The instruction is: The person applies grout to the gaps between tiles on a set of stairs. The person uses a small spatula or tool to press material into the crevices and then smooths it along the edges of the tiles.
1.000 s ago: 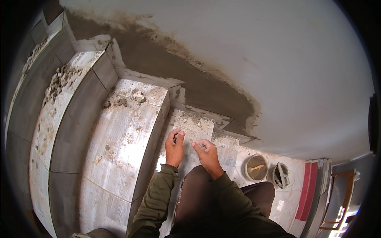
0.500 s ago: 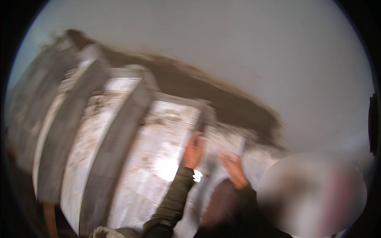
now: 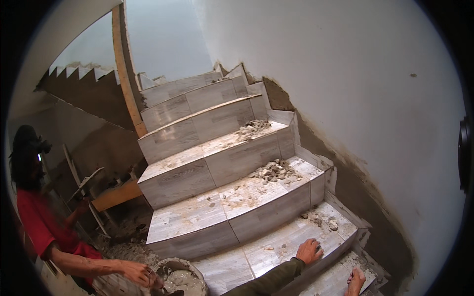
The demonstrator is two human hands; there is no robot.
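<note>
My left hand (image 3: 308,250), in an olive sleeve, is low over a pale tiled stair tread (image 3: 264,261), its fingers curled; whatever lies within them is too small to make out. My right hand (image 3: 355,280) is at the lower right, near the step below, with bent fingers pressed together and their contents hidden. Loose mortar rubble (image 3: 327,221) lies beyond my left hand, and larger piles (image 3: 274,170) lie on higher treads. A band of dark render (image 3: 390,237) runs along the wall beside the steps.
A co-worker (image 3: 47,222) in a red shirt is at the left, a hand at a bucket of wet mortar (image 3: 180,281). A wooden post (image 3: 127,79) stands beside the stairs, with a plank (image 3: 116,195) below. The white wall (image 3: 375,98) bounds the right.
The view has swung up and left from the lower steps to the flight, bringing the co-worker into sight. My hands now appear lower right and farther apart, the left one over the tread.
</note>
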